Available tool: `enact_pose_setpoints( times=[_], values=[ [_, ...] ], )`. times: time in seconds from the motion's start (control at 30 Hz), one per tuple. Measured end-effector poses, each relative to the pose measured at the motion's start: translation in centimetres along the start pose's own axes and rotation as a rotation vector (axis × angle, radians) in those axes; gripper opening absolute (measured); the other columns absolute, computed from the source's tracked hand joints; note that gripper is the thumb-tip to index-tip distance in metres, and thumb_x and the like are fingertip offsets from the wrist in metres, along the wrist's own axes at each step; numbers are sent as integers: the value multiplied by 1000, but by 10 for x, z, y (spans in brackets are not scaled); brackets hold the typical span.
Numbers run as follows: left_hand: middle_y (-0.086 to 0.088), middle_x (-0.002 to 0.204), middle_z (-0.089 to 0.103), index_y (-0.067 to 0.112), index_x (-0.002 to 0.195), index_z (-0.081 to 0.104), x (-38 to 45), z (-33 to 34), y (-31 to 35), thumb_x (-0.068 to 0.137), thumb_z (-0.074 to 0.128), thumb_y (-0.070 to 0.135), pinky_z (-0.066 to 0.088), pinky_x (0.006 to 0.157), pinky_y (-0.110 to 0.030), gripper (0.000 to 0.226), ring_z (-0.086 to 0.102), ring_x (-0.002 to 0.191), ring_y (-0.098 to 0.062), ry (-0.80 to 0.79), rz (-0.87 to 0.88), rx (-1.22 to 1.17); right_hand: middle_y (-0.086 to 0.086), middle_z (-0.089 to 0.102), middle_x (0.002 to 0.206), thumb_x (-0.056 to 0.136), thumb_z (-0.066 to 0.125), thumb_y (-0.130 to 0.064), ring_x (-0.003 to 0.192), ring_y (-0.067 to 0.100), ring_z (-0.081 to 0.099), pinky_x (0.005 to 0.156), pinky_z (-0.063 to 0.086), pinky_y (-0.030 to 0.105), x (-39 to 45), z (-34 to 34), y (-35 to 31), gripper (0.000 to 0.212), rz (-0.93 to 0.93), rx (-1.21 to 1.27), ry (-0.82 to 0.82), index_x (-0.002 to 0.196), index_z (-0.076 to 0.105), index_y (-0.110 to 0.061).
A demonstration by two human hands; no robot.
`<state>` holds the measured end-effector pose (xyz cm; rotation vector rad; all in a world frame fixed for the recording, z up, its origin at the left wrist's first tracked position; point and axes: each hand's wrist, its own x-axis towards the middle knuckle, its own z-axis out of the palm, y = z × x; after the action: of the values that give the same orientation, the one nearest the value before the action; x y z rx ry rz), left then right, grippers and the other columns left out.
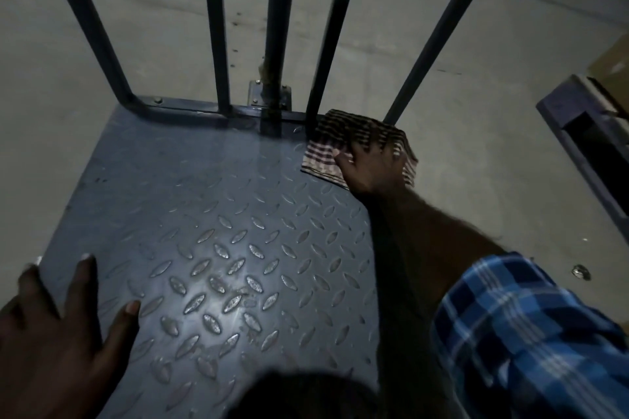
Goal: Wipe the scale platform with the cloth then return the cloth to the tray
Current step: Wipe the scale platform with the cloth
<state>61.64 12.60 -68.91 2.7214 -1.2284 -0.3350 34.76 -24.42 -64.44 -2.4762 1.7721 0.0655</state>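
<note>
Pressing striped cloth (pixel 343 138) flat, right hand (pixel 371 167) spread on platform (pixel 211 214).

The scale platform (pixel 211 214) is dark blue-grey steel, embossed all over with a diamond tread of small lozenges that shine silvery where light catches them, brightest toward 6 o'clock. The cloth (pixel 340 143), at 1 o'clock on the platform, is checked in dark brown and pale pinkish white stripes (its far half sits in shadow and reads almost black). The railing bars (pixel 214 27) rising at 12 o'clock are dark navy. The sleeve (pixel 531 333) at 4 o'clock is a plaid of bright blue, navy and thin white lines. The floor (pixel 51 95) around it is plain dull grey-beige.
</note>
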Motion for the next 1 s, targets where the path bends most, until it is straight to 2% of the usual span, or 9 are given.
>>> enact_pose_setpoints(
  times=[0.07,0.2,0.33,0.47,0.67,0.77,0.9,1.0],
  values=[
    [-31,148,21,16,150,26,-7,-10,4,79,25,73,34,94,-74,91,30,128,-55,14,-46,20,11,9,164,85,9,-79,147,45,11,115,4,66,1,-1,1,77,-14,-30,-12,151,21,-42],
    [-32,148,16,22,150,24,-15,-23,19,79,29,72,38,94,-69,87,36,120,-59,114,-6,-50,11,9,164,83,8,-84,147,45,9,116,2,65,0,1,2,78,-20,-38,-14,151,18,-46],
    [-36,146,18,19,148,28,-16,-30,24,79,28,71,41,86,-66,87,40,111,-61,132,4,12,6,7,165,80,6,-85,148,42,4,113,1,69,-7,-2,-3,81,-28,-31,-14,151,16,-48],
    [-34,145,24,22,147,30,-19,-34,28,78,31,70,41,85,-67,84,39,114,-58,117,-26,13,5,6,165,86,10,-82,149,39,1,112,-2,71,-18,-2,-18,72,-62,-53,-62,151,8,-51],
    [-33,146,27,22,147,31,-23,-37,29,79,29,70,40,87,-65,83,40,117,-55,130,-29,18,5,1,166,88,12,-80,150,38,-3,110,-6,71,-37,1,-48,68,-133,-30,-48,150,1,-53],
    [-33,148,26,23,148,30,-25,-37,29,81,26,71,39,91,-63,82,39,121,-53,133,-29,18,5,3,165,89,13,-79,149,39,-2,109,-7,73,-33,1,-56,69,-94,-12,-47,151,5,-50],
    [-33,149,27,23,149,30,-24,-36,28,82,27,69,37,94,-59,81,38,124,-49,141,-28,38,13,21,161,89,21,-78,146,46,9,105,-3,79,-15,12,-84,69,59,16,63,149,27,-44],
    [-30,151,24,25,150,26,-22,-33,26,83,28,69,36,97,-57,80,36,126,-47,129,-25,52,19,22,160,88,17,-77,145,49,11,104,0,80,-10,17,-123,72,3,3,75,150,27,-42]
  ],
)
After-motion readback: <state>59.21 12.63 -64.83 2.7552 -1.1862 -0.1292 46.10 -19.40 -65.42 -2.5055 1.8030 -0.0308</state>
